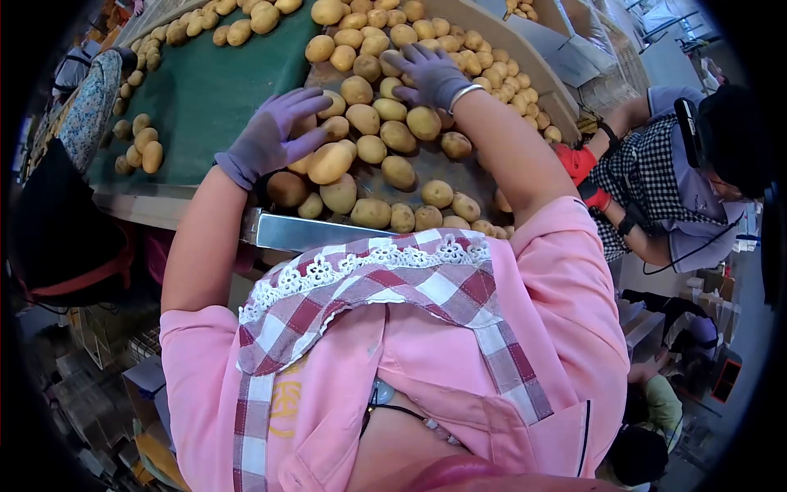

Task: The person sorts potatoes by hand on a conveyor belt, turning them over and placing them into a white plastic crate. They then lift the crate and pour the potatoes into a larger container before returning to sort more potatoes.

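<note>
Many yellow-brown potatoes lie loose on the sorting table before me. My left hand, in a purple-grey glove, rests at the left edge of the pile. Its fingers are stretched out with the thumb apart, over or against a few potatoes, and a large potato lies just beside the thumb. Farther out, my right hand, gloved alike and with a bracelet at the wrist, reaches palm down over the pile. Those fingers are spread on top of potatoes. I see neither hand gripping one.
A green belt runs on the left, with a small group of potatoes on it. A metal edge borders the table near my body. The raised tan side wall bounds the right. A co-worker in red gloves stands at the right.
</note>
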